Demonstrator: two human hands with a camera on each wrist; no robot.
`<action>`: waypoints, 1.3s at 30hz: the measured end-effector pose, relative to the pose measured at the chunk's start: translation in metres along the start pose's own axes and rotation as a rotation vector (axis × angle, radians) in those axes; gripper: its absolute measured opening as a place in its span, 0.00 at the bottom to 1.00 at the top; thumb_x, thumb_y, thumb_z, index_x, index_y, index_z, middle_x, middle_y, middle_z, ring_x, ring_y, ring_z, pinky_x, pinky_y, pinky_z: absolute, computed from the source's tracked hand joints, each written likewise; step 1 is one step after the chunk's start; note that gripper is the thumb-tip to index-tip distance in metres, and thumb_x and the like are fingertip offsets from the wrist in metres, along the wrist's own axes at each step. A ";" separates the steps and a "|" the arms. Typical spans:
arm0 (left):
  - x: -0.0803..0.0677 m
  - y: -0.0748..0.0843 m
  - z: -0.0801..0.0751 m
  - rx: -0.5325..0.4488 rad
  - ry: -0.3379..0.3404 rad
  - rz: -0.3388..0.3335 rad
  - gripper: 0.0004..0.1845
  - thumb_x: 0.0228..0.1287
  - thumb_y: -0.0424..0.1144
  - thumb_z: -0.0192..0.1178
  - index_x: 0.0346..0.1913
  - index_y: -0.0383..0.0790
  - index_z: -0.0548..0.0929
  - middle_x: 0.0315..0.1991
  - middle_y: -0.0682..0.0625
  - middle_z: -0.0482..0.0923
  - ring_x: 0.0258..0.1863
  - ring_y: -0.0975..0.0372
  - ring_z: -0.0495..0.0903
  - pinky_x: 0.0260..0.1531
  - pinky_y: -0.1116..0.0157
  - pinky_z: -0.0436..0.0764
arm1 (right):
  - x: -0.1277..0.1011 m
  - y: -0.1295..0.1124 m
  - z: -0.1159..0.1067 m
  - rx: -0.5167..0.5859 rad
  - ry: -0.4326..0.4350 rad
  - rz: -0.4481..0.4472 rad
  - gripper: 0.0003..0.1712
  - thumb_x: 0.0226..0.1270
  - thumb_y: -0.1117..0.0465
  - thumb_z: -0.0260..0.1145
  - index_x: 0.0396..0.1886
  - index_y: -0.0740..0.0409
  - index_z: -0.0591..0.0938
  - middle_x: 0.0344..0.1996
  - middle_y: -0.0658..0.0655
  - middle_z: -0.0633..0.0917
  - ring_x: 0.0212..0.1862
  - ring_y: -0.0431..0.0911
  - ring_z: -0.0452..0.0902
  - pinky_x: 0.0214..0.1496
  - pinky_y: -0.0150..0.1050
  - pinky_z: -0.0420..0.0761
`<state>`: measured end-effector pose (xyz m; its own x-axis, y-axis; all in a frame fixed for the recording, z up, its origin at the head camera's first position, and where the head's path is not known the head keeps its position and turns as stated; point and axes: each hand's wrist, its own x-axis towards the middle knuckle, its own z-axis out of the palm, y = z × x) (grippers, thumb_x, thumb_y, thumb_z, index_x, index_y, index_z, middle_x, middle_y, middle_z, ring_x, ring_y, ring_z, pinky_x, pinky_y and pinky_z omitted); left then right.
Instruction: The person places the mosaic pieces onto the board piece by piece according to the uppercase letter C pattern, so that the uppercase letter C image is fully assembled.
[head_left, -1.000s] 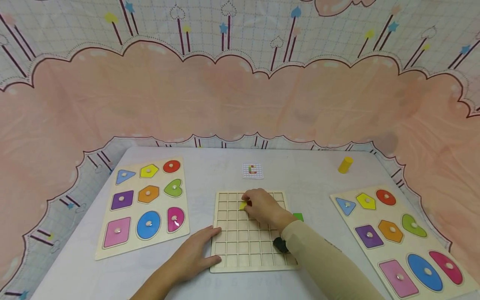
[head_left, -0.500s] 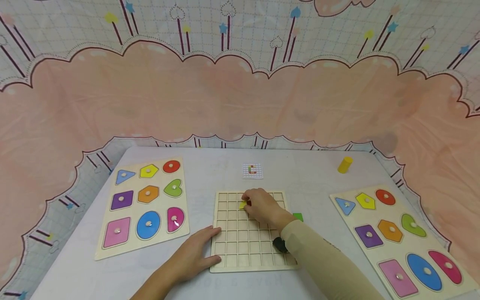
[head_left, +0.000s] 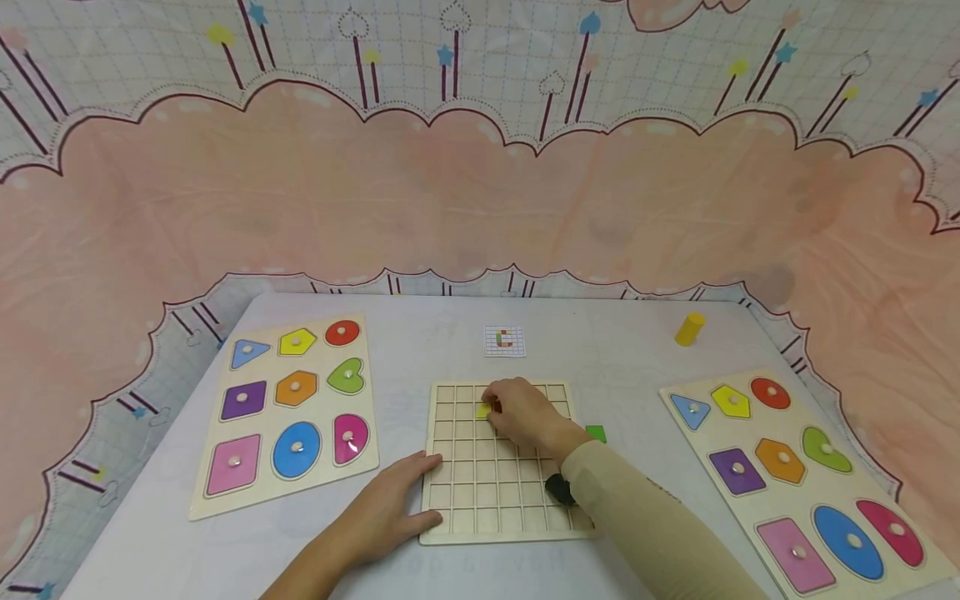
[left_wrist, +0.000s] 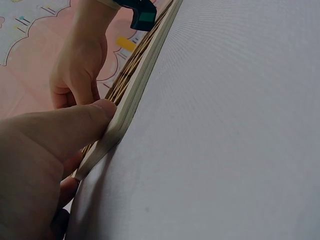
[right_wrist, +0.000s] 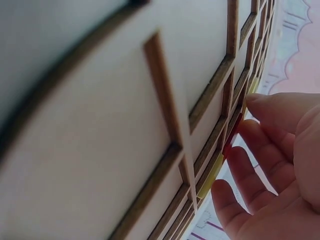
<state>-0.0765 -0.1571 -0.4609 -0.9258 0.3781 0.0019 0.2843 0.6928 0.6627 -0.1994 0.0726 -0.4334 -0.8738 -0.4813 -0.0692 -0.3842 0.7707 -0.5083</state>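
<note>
A wooden grid board lies in the middle of the table. My right hand reaches over its upper rows. Its fingertips pinch a small red tile right beside a yellow tile that sits in a cell. In the right wrist view the yellow tile shows as a thin strip in the grid, with the fingers curled next to it. My left hand lies flat on the table at the board's front left corner. Its thumb presses against the board's edge.
Shape puzzle boards with knobbed pieces lie at the left and right. A small pattern card sits beyond the grid. A yellow cylinder stands at the back right, and a green tile lies right of the grid.
</note>
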 end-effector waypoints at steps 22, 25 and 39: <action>0.001 -0.001 0.000 -0.002 -0.011 -0.005 0.37 0.56 0.43 0.74 0.68 0.35 0.73 0.67 0.36 0.70 0.67 0.42 0.68 0.65 0.42 0.66 | -0.027 0.011 -0.028 0.130 0.077 0.017 0.16 0.68 0.60 0.68 0.54 0.58 0.83 0.52 0.52 0.83 0.53 0.49 0.78 0.56 0.47 0.79; 0.001 -0.001 0.000 0.000 -0.008 -0.001 0.37 0.56 0.42 0.74 0.67 0.34 0.74 0.67 0.36 0.70 0.67 0.42 0.68 0.65 0.42 0.66 | -0.036 0.016 -0.037 0.122 0.096 0.022 0.17 0.68 0.61 0.68 0.55 0.59 0.82 0.53 0.53 0.82 0.54 0.50 0.78 0.55 0.47 0.80; 0.002 -0.001 0.002 0.000 -0.009 -0.018 0.37 0.56 0.43 0.74 0.68 0.35 0.74 0.67 0.36 0.70 0.68 0.42 0.68 0.66 0.42 0.66 | -0.076 0.052 -0.057 0.045 0.111 0.075 0.19 0.68 0.60 0.68 0.57 0.61 0.82 0.53 0.57 0.83 0.53 0.54 0.78 0.55 0.51 0.81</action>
<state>-0.0783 -0.1562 -0.4631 -0.9284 0.3712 -0.0163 0.2681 0.6997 0.6622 -0.1698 0.1735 -0.4057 -0.9281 -0.3720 -0.0143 -0.3050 0.7818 -0.5438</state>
